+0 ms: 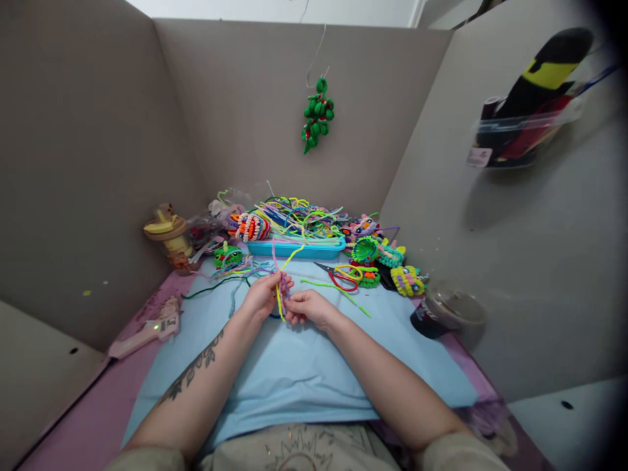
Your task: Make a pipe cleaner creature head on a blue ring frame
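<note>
The person's two bare forearms come up from the bottom edge, the left one tattooed, and meet over a light blue cloth (pixel 304 373) spread on the table. The left hand (pixel 262 296) and right hand (pixel 308 307) sit close together, fingers curled inward and pinched on a small bundle of pipe cleaners (pixel 281 288), yellow and pale purple. The bundle stands roughly upright between the fingertips, its upper ends rising above the hands, a yellow strand arching away toward the back. Both hands are nearly closed around it; how the strands are wound between the fingers is too small to tell.

Just behind the hands lie red-handled scissors (pixel 341 277) and a loose green pipe cleaner (pixel 338 291). Further back a blue tray (pixel 294 249) holds a tangled heap of coloured pipe cleaners, with small finished figures on either side of it. To the left, a pink glue gun (pixel 147 330) rests on the purple table edge, and a yellow spool (pixel 169 235) stands near the corner. To the right sits a dark cup (pixel 444 314). A green pipe-cleaner ornament (pixel 317 114) hangs on a hook against the grey partition, and a clear wall holder (pixel 530 124) is fixed on the right panel.
</note>
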Motion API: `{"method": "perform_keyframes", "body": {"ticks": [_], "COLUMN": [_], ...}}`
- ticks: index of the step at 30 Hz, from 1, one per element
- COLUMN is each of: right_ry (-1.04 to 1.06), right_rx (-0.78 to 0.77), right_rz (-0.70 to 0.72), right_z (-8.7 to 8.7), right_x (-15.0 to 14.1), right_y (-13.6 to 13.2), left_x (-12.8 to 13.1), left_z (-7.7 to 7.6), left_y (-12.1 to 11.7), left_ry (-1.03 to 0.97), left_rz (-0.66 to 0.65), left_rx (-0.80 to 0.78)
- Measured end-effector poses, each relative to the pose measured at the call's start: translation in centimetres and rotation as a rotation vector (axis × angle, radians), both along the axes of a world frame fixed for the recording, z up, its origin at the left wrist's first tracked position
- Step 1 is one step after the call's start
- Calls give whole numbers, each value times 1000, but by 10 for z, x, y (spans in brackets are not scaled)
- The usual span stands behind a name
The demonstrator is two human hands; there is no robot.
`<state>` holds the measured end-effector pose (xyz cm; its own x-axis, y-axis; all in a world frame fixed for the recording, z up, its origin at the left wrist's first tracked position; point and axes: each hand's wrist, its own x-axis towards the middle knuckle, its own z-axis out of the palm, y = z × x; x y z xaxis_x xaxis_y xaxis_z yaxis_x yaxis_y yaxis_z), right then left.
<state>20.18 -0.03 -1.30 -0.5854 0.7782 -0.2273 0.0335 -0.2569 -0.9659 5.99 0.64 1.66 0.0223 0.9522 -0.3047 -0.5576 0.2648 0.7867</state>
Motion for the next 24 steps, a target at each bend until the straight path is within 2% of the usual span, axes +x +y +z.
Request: {"method": "perform_keyframes", "body": {"ticks": [6,10,14,18,24], "right_ry": [90,112,102,65,-46], "right_rx": [-223,-273,-246,-141,-24], "right_rz": [144,190,218,223,176], "right_z": [0,-2,-3,1,7], "right_x": [-3,-5,-7,-9,-15], "right_y": [-2,-2,-3,-6,-14], "left_x": [5,7,10,9,-1], "left_z": [4,4,4,5,7], "left_y": [-2,-3,-4,-3,0], "left_ry": [-62,-104,-112,-103,-63], "left_rz": [32,19,7,35,26], "left_rx": [-87,-87,-66,-65,-26]}}
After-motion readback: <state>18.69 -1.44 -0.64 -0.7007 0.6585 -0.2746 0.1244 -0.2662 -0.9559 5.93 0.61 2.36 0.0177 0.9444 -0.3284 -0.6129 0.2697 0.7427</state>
